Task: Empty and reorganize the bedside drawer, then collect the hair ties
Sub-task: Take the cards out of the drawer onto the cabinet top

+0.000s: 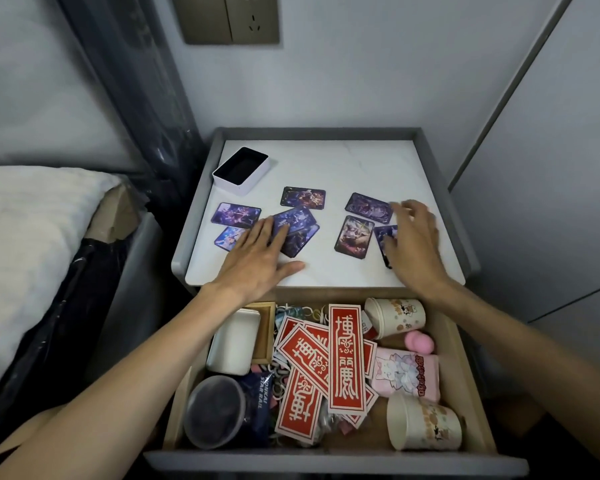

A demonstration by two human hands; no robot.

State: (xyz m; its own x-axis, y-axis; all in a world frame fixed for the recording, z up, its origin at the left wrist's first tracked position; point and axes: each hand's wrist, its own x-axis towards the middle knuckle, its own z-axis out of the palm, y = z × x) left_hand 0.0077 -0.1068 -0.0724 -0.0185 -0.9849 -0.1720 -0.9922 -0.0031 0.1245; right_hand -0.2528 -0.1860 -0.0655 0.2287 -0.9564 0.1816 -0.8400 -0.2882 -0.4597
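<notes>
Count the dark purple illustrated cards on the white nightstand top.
8 dark purple illustrated cards: two at the left edge, one upper centre, two overlapping by the left hand, three right, one of them partly under the right hand. The hands may hide more.

Upper centre: bronze-coloured wall plate [230, 18], blank rocker on its left half, socket slots on its right half. It is mounted on a pale grey wall [361, 81].

Upper left: dark upright bed post [142, 98] running diagonally, wrapped in clear, wrinkled plastic film.

Left edge, mid-height: white ribbed bedding [25, 230]. At its right corner, a torn piece of brown cardboard [118, 213]. Below the bedding, glossy black plastic wrap [73, 306] covers the bed's side.

Right side: light grey flat panel [551, 202], bordered by a darker grey strip [510, 95] slanting from upper right to mid-right. A thin horizontal seam crosses the panel lower down.
</notes>
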